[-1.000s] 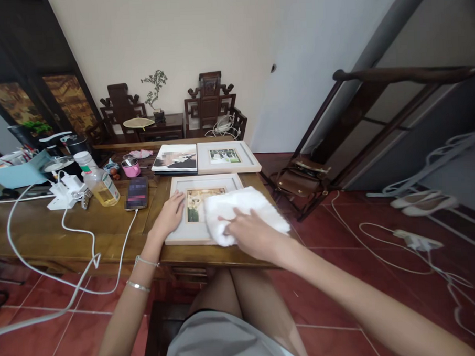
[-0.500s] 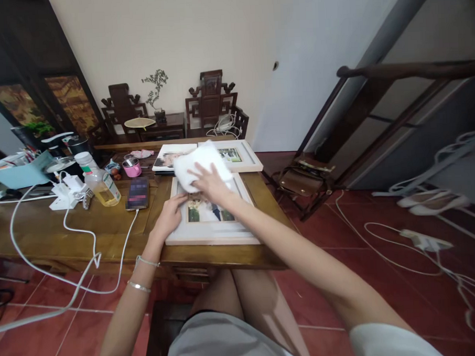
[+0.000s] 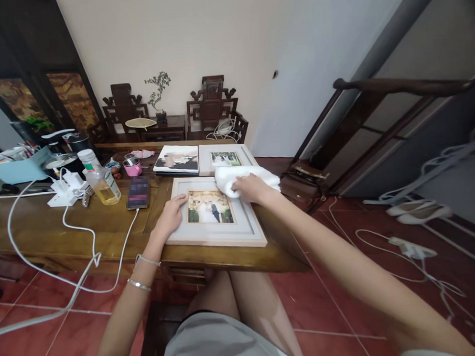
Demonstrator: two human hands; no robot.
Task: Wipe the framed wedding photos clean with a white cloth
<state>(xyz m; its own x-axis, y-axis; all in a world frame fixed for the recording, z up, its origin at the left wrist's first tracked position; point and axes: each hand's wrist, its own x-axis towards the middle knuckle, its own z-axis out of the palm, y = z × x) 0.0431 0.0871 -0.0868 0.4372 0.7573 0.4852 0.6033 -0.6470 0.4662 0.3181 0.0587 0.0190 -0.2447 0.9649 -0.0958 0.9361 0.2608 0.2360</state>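
A pale-bordered picture frame point(image 3: 216, 237) lies flat near the table's front edge, showing a photo of a couple. My left hand point(image 3: 170, 213) grips its left border, fingers laid over the edge and pressed together. Bunched in my right hand point(image 3: 251, 189) is a white cloth point(image 3: 267, 178), which lies over the frame's upper right corner and sticks out past its side. My right fingers are curled round the cloth. Just beyond, a second picture frame point(image 3: 205, 157) is partly covered by the cloth. Left of it lies a flat photo panel point(image 3: 183, 151) on a dark stack.
Left on the wooden table point(image 3: 106, 239) are a phone point(image 3: 138, 193) on a cable, a bottle point(image 3: 104, 184), a pink cup point(image 3: 132, 167), white plugs point(image 3: 67, 189) and a blue box point(image 3: 22, 166). A wooden chair point(image 3: 313, 159) with a brown bag stands right.
My right hand has swept the cloth rightward from above the photo to the frame's upper right corner, uncovering the photo and the panel behind. My left hand stays on the left border.
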